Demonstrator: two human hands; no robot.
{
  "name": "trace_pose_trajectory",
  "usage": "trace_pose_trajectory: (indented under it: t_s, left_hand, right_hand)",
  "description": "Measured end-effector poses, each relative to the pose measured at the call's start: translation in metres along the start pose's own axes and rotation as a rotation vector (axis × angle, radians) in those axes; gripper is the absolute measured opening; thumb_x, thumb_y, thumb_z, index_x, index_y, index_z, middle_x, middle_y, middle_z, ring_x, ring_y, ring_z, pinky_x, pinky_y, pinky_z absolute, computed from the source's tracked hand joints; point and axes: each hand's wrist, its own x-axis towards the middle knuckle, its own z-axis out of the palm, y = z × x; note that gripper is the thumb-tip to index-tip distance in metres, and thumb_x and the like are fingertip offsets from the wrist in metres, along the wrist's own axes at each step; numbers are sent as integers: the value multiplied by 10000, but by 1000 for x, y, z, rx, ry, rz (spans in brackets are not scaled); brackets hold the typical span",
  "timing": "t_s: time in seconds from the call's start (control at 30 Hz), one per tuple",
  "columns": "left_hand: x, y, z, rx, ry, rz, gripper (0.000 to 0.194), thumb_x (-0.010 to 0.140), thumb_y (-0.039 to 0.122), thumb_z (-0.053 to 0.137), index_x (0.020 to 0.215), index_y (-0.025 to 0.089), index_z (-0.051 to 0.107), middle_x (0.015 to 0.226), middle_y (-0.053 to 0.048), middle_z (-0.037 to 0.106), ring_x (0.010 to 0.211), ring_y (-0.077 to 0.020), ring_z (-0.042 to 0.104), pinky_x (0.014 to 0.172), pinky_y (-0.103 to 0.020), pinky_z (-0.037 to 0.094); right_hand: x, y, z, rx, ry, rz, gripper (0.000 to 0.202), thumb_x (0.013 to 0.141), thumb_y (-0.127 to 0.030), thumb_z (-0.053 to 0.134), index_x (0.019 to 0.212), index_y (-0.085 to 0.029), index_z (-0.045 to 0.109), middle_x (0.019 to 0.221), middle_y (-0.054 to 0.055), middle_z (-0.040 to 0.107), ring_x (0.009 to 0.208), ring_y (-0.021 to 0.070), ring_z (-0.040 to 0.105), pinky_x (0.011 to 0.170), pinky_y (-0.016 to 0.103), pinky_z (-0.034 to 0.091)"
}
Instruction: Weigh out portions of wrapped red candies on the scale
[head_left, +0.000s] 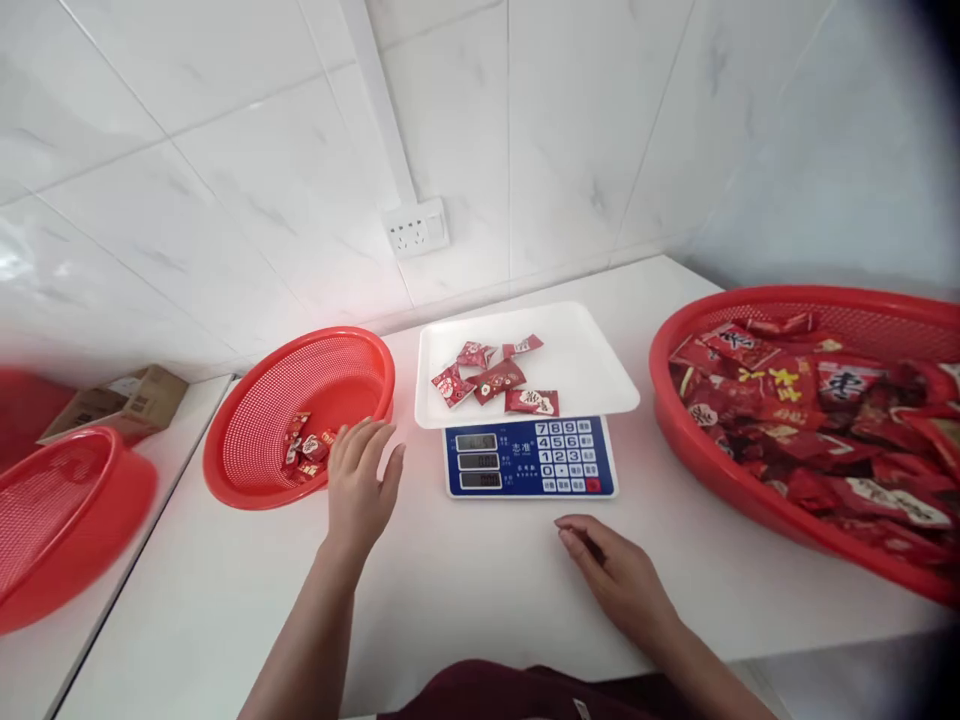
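My left hand (360, 480) is at the right rim of a red perforated basket (240, 430), its fingers stretched out and thumb apart, holding nothing. Inside that basket lies a small pile of red wrapped snack packets (311, 450). My right hand (611, 570) rests on the white table in front of the scale, fingers curled loosely together with nothing visible in them. Between and beyond my hands stands a blue digital scale (529, 458). Several red packets (499, 380) lie on its white tray (585, 365).
At the right, a large red basket (720, 480) is heaped with red packets (817, 400). Another red basket (112, 500) and a cardboard box (154, 395) are at the left, past a gap between tables. A power socket (417, 230) is on the tiled wall.
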Motion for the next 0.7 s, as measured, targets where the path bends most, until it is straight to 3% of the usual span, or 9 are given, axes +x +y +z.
trace_pose_trajectory:
  t_s: [0.1,0.27,0.43,0.57,0.7]
  left_hand:
    - [-18,-19,-2,273,-46,-13,284,893,247,476,1126,154,609,1115,-141,633,1161,-300,502,1050,-537,253]
    - [-28,-49,-15,420,-132,-46,355,924,154,351,1157,224,610,1059,-73,673,1118,-256,542,1080,-531,168]
    - [-30,-88,-24,544,-152,-308,420,949,224,251,1252,121,523,1128,-151,635,1093,-254,555,1082,-508,167]
    - [-36,-128,-41,630,-208,-459,485,947,249,159,1311,102,445,1259,-183,542,1282,-269,384,1094,-518,78]
    - [-44,-178,-75,686,-308,-613,547,915,406,225,1371,143,374,1443,-217,301,1382,-346,132,1053,-586,85]
  right_hand:
    - [0,0,-1,6,-24,-14,335,851,-467,413,914,-241,652,871,22,721,770,182,675,676,259,531]
    - [0,1,-2,-2,-64,-28,345,854,-480,410,919,-254,662,861,24,720,772,187,673,666,257,528]
    - [-1,6,-1,5,-75,5,366,848,-503,406,959,-256,653,826,15,714,734,177,667,647,248,519]
    - [-1,8,2,18,-63,36,388,842,-526,402,988,-255,639,817,14,709,699,172,655,630,246,506]
    - [1,6,2,13,-77,53,399,830,-533,401,991,-254,637,790,9,704,659,166,643,605,244,498]
